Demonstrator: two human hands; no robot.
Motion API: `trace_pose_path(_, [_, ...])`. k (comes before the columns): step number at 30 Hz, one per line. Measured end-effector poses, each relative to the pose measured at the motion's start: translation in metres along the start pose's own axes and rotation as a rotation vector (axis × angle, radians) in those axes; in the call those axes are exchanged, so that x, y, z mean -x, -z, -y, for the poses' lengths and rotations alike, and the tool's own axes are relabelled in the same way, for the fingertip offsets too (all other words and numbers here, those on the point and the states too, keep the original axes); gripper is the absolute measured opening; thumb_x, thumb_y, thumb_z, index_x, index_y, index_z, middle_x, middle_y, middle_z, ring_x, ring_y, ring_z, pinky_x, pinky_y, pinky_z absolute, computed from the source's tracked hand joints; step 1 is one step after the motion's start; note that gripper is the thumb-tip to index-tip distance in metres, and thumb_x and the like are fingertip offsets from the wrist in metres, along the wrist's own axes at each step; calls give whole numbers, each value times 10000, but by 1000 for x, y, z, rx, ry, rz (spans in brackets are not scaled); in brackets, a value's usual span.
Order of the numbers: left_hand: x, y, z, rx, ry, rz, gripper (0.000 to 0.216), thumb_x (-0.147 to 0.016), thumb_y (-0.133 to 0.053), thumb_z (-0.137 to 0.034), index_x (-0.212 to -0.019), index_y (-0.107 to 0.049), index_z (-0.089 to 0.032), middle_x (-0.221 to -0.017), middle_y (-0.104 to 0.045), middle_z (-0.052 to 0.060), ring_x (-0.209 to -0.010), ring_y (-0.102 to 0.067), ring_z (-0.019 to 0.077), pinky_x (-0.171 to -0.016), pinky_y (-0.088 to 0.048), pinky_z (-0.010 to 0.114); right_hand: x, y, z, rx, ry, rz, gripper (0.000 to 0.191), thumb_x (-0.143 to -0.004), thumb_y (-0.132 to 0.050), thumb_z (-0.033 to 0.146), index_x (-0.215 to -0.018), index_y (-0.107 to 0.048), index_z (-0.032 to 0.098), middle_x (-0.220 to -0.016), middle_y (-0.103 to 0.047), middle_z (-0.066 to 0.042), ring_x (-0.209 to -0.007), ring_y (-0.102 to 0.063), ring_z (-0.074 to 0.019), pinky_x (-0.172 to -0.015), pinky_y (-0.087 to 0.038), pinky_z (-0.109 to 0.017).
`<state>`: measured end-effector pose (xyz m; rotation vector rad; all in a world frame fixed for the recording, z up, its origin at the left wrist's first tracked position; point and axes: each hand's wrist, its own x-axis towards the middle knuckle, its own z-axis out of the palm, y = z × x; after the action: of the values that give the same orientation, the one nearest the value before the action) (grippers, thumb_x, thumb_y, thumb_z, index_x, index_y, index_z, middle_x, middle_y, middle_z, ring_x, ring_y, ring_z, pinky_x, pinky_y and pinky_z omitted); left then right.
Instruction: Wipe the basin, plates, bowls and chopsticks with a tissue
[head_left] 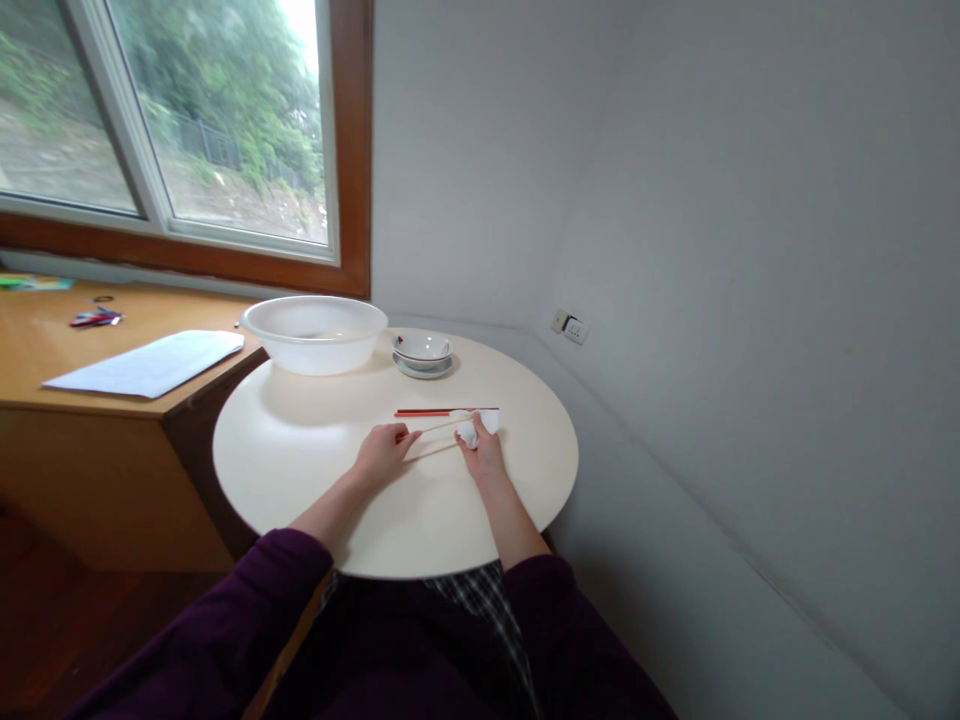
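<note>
Left hand [382, 452] around a pale stick [442, 426] — right hand [484, 456] around white cloth [466, 435], perhaps tissue.

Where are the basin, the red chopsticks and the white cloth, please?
Basin [321, 356]: head view, front wall.
Red chopsticks [421, 414]: head view, left part of the lower one.
White cloth [468, 435]: head view, lower left part.

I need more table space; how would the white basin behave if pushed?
The basin looks like thin, translucent plastic, so probably light for its size and slightly flexible. Wide and low, it would likely slide before tipping.
</note>
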<state>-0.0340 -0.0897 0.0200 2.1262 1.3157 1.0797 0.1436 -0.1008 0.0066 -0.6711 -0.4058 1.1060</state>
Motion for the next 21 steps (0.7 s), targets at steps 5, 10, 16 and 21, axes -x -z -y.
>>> trace_pose_path(5, [-3,0,3,91,47,-74,383,-776,-441,-450,-501,-452,-183,-445,-393,-38,-474,-332,104,-500,-236,254,-2,3,1,-30,-6,19,116,-718,-614,228,-830,-616,201,-806,-648,14,-664,-570,-96,-548,-477,-205])
trace_pose_path(10, [-6,3,2,231,80,-153,275,-764,-455,-350,-567,-534,-176,-476,-456,-26,-506,-393,119,-528,-261,260,-3,4,2,-68,-28,27,83,-723,-597,205,-803,-615,190,-753,-638,14,-611,-547,-88,-513,-461,-192])
trace_pose_path(16, [-12,4,7,514,135,-207,218,-737,-517,-360,-671,-590,-166,-535,-494,-21,-565,-435,123,-586,-327,260,-2,3,4,-99,-50,23,63,-719,-599,188,-779,-618,184,-776,-647,5,-635,-559,-89,-512,-462,-186])
trace_pose_path(21, [-17,2,13,853,220,-156,356,-655,-612,-488,-745,-602,-144,-681,-596,30,-671,-535,135,-652,-412,277,-1,2,6,-100,-70,9,45,-723,-586,172,-752,-619,181,-715,-649,13,-602,-566,-88,-492,-452,-178])
